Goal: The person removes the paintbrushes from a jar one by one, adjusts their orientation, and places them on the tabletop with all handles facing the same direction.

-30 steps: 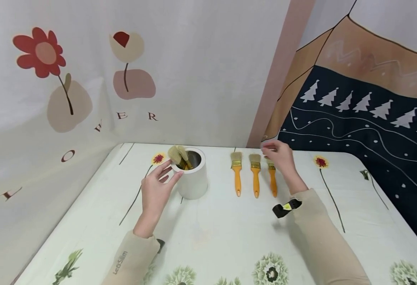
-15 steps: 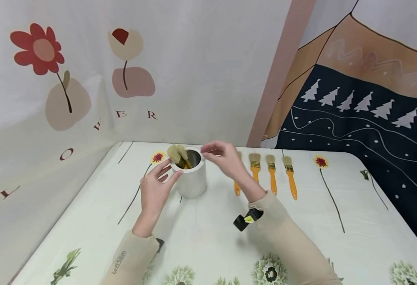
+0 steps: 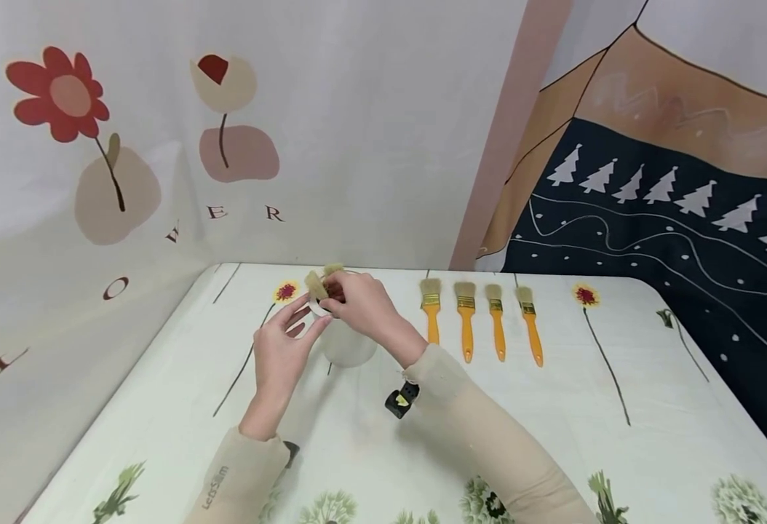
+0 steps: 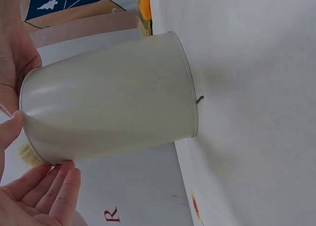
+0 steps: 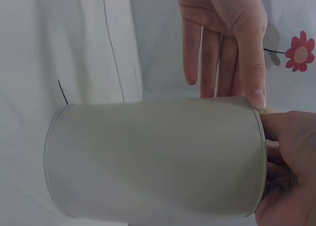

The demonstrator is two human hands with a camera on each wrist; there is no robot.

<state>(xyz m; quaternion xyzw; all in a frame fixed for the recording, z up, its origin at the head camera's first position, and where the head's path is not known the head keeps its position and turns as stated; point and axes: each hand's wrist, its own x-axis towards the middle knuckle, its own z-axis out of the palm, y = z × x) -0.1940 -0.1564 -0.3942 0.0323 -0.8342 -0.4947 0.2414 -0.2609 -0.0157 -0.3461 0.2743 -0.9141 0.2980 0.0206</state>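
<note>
A white cylindrical container [image 3: 348, 349] stands upright on the table, left of centre in the head view. My left hand [image 3: 281, 353] holds it at the rim, thumb on the near side and fingers along the left wall [image 4: 106, 97]. Over the mouth, my right hand [image 3: 367, 306] reaches in with curled fingers and pinches a paintbrush [image 3: 334, 268], whose pale bristles show just beyond the knuckles. Another paintbrush [image 3: 316, 284] leans on the left of the rim, bristles up. The handles of both are hidden by the container and hand.
Several paintbrushes with orange handles, among them a wide paintbrush [image 3: 466, 320] and a narrow paintbrush [image 3: 530, 325], lie in a row to the right, bristles toward the back. A flower-printed cloth covers the table [image 3: 370, 444]. A printed curtain [image 3: 370, 145] hangs right behind it.
My right hand has left the rightmost brush in the row and moved left to the container's mouth. One brush in the container has shifted up and away from the other. The left hand stays at the rim.
</note>
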